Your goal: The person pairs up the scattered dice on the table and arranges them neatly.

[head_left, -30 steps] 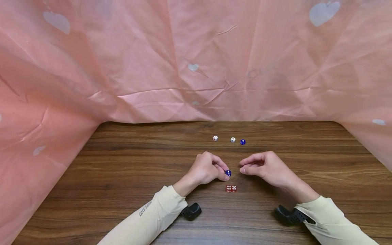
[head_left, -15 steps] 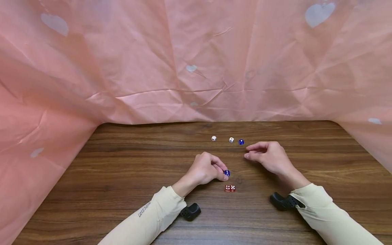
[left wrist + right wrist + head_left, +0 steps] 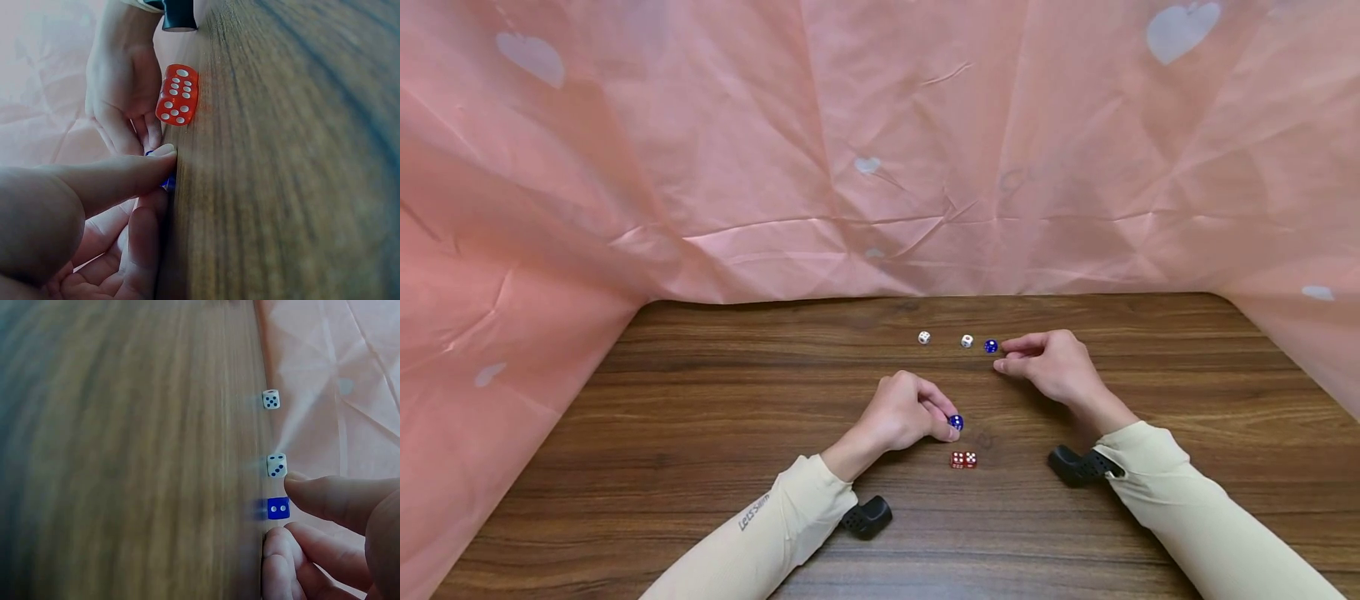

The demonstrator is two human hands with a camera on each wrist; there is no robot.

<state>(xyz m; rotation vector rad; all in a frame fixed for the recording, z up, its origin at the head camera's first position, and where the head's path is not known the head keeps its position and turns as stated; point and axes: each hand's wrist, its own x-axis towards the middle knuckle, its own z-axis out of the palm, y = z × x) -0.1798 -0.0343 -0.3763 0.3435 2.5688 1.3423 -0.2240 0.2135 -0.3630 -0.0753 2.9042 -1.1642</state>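
Note:
Between thumb and fingers, my left hand (image 3: pixel 901 414) pinches a blue die (image 3: pixel 956 422) low over the table. Just nearer than it, two red dice (image 3: pixel 963 460) sit side by side; they also show as a red block (image 3: pixel 177 94) in the left wrist view. My right hand (image 3: pixel 1058 367) is beside another blue die (image 3: pixel 991 346) at the back. In the right wrist view, its thumb and fingers are spread around this blue die (image 3: pixel 279 508), without a visible grip. Left of that die stands a white die (image 3: pixel 967 341), close by.
A second white die (image 3: pixel 924 337) stands farther left in the back row. The wooden table (image 3: pixel 737 392) is bordered by a pink curtain (image 3: pixel 760 167) at the back and sides. Black wrist devices (image 3: pixel 867 518) sit at both sleeves.
My right hand has moved away from near the left hand, forward to the blue die at the back. The left hand keeps its die in nearly the same place.

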